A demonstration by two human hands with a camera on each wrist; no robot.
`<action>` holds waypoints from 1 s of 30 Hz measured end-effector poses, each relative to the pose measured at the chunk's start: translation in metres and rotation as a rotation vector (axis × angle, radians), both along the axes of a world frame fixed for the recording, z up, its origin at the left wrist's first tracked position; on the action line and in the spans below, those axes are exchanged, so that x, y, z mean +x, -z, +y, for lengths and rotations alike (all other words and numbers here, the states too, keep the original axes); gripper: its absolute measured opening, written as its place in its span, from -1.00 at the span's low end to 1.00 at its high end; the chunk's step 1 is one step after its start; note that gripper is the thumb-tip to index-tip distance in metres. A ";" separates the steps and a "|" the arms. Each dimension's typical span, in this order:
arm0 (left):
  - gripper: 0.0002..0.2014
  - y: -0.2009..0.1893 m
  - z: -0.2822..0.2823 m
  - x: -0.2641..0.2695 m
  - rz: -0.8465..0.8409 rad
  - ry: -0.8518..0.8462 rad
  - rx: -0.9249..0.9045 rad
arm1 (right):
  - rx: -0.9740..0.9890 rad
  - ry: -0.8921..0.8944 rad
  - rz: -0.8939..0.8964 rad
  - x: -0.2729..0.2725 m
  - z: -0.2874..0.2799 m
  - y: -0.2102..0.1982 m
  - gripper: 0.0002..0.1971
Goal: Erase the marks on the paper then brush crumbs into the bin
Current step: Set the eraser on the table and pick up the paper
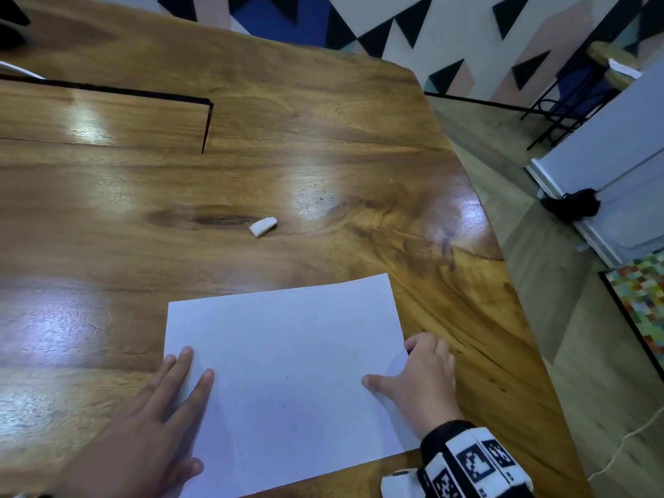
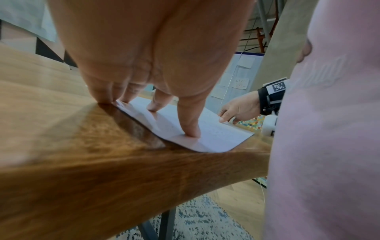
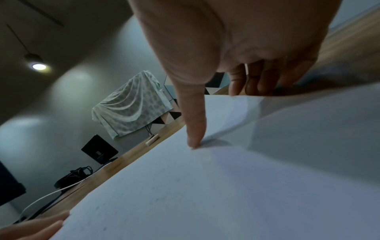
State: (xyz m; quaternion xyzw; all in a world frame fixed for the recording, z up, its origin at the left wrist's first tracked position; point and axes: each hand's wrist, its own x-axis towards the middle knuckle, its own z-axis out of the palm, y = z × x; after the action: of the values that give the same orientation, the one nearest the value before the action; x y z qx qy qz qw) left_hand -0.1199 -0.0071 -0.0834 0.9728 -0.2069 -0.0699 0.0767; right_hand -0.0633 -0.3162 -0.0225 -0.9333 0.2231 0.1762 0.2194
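Both hands work my paper (image 1: 287,354): left hand (image 1: 158,418) pressing flat, right hand (image 1: 420,379) pinching its lifted edge, since thin sheets crease easily

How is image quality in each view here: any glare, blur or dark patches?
Head view: sharp, with bright glare patches on the wooden table; the paper is evenly lit. Left wrist view: the near table edge is smeared and the left hand looms soft. Right wrist view: dim and tilted, the right hand blurred, a ceiling lamp flaring.
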 end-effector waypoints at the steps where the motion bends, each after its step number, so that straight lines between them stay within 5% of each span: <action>1: 0.22 -0.001 0.000 0.000 0.006 -0.004 0.009 | 0.073 0.030 -0.027 0.001 -0.003 0.000 -0.35; 7: 0.45 -0.007 -0.001 -0.002 0.061 -0.035 0.055 | 0.437 0.168 -0.099 0.011 -0.016 -0.002 -0.61; 11: 0.24 -0.016 -0.004 0.000 0.105 -0.032 0.029 | 0.566 0.179 -0.043 0.015 -0.030 0.003 -0.99; 13: 0.02 -0.020 -0.004 0.002 0.106 -0.051 -0.037 | 0.632 0.227 -0.049 0.014 -0.037 0.003 -0.95; 16: -0.22 -0.028 -0.003 0.011 0.113 -0.184 -0.188 | 0.728 0.284 -0.046 0.012 -0.046 0.002 -0.92; 22: -0.25 -0.050 -0.012 0.030 0.240 -0.471 -0.625 | 0.837 0.349 -0.033 0.006 -0.057 0.003 -0.87; 30: -0.46 -0.052 -0.016 0.033 0.658 -0.674 -1.177 | 0.891 0.350 -0.027 0.006 -0.056 0.006 -0.86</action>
State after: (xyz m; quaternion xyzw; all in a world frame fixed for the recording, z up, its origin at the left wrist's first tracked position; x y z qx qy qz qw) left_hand -0.0866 -0.0233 -0.0310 0.7109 0.1323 -0.2077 0.6588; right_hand -0.0572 -0.3725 -0.0282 -0.6990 0.2766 0.2031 0.6275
